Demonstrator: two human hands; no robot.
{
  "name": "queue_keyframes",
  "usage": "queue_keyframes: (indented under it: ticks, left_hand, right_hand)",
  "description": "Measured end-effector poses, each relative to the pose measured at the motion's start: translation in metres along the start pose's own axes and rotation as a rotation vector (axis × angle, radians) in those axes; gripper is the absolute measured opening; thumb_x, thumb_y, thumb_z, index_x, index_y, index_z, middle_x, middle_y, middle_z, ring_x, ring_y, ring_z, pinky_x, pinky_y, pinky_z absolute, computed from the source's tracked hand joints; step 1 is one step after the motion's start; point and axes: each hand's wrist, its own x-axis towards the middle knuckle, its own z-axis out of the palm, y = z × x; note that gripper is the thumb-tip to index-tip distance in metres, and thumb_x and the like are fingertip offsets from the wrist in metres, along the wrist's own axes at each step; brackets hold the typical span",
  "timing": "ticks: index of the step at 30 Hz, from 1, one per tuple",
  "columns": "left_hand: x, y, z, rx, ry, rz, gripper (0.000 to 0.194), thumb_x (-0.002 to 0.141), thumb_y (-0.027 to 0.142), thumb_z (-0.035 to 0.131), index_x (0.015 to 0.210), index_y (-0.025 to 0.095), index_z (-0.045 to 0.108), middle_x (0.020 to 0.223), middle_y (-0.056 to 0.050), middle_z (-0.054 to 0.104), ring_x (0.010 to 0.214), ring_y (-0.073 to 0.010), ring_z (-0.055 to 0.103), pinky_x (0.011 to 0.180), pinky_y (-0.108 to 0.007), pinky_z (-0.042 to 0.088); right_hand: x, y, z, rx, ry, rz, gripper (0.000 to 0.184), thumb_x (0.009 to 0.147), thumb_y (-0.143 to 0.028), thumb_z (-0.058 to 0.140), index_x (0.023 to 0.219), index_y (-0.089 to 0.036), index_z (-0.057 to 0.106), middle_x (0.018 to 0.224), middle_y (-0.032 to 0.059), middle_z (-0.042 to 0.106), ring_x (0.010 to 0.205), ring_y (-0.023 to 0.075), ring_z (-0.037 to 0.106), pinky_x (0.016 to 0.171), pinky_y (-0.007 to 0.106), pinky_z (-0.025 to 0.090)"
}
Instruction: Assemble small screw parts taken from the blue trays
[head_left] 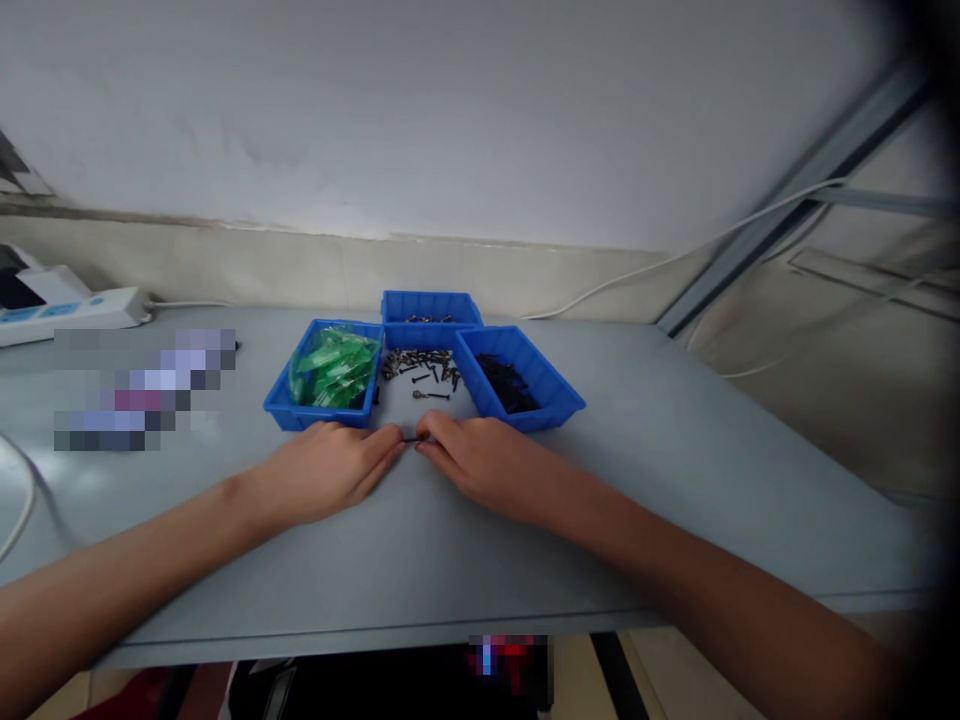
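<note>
My left hand (334, 465) and my right hand (484, 455) meet near the middle of the table, fingers pinched. Between their fingertips shows the thin dark shaft of a black screw (410, 439); both hands grip it, one from each side, and its ends are hidden by the fingers. Just beyond the hands lies a loose screw (436, 396) with a shiny metal piece at its left end. Farther back is a scattered pile of dark screws and small metal parts (420, 360).
Around the pile stand a blue bin (279, 405) with green plastic bags (337, 365), a blue bin (555, 385) with black screws (506, 385), and a rear blue bin (431, 335) with small metal parts. A power strip (112, 307) and a blurred-out object (161, 385) lie left.
</note>
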Motion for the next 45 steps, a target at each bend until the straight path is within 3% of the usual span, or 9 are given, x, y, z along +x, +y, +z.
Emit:
queue_keyframes:
  ticks: [5, 12, 23, 30, 39, 45]
  left_hand:
    - [0.0012, 0.0016, -0.0032, -0.002, -0.015, -0.008, 0.029, 0.092, 0.032, 0.027, 0.086, 0.016, 0.051, 0.061, -0.001, 0.057, 0.053, -0.015, 0.058, 0.048, -0.023, 0.04]
    - [0.0006, 0.0011, -0.0008, 0.044, -0.003, 0.004, 0.031, 0.092, 0.029, 0.025, 0.08, 0.016, 0.05, 0.055, 0.0, 0.054, 0.048, -0.014, 0.055, 0.045, -0.023, 0.037]
    - [0.0018, 0.0007, -0.0019, -0.011, -0.017, -0.003, 0.028, 0.092, 0.03, 0.028, 0.084, 0.017, 0.051, 0.061, 0.0, 0.057, 0.052, -0.0148, 0.057, 0.047, -0.024, 0.038]
    - [0.0011, 0.0002, -0.0005, 0.03, -0.011, 0.014, 0.028, 0.092, 0.028, 0.026, 0.079, 0.017, 0.049, 0.057, 0.001, 0.054, 0.048, -0.0138, 0.054, 0.044, -0.024, 0.035]
    - [0.0012, 0.0009, -0.0017, -0.011, -0.061, -0.067, 0.03, 0.092, 0.035, 0.025, 0.091, 0.017, 0.049, 0.062, -0.001, 0.058, 0.056, -0.016, 0.059, 0.049, -0.024, 0.039]
    - [0.0003, 0.0005, -0.0008, 0.051, -0.081, -0.052, 0.031, 0.093, 0.032, 0.023, 0.084, 0.017, 0.048, 0.059, -0.001, 0.056, 0.053, -0.0162, 0.058, 0.048, -0.025, 0.037]
  right_hand:
    - [-0.001, 0.0018, 0.0011, 0.0, 0.014, -0.107, 0.029, 0.094, -0.027, 0.025, 0.085, -0.015, 0.05, 0.072, 0.0029, 0.058, 0.061, 0.0133, 0.054, 0.055, 0.026, 0.03]
    - [-0.0004, -0.0001, 0.0002, 0.056, 0.025, 0.02, 0.024, 0.089, -0.031, 0.039, 0.103, -0.015, 0.046, 0.07, 0.0025, 0.06, 0.061, 0.0151, 0.055, 0.051, 0.025, 0.028]
    - [-0.0011, 0.0014, 0.0006, -0.008, 0.024, -0.081, 0.03, 0.094, -0.029, 0.026, 0.084, -0.016, 0.051, 0.071, 0.0019, 0.058, 0.061, 0.0125, 0.052, 0.055, 0.026, 0.03]
    - [-0.0011, -0.0018, -0.0014, 0.12, 0.033, 0.038, 0.024, 0.089, -0.033, 0.039, 0.102, -0.015, 0.045, 0.072, 0.0025, 0.06, 0.063, 0.0146, 0.056, 0.052, 0.024, 0.03]
    - [-0.0013, 0.0004, 0.0029, -0.032, 0.017, 0.002, 0.024, 0.093, -0.033, 0.029, 0.092, -0.016, 0.046, 0.063, 0.0008, 0.057, 0.055, 0.0137, 0.053, 0.048, 0.025, 0.023]
    - [-0.0007, -0.001, -0.001, 0.004, 0.012, -0.017, 0.024, 0.092, -0.034, 0.031, 0.09, -0.016, 0.048, 0.065, 0.0009, 0.058, 0.056, 0.0129, 0.053, 0.049, 0.024, 0.024]
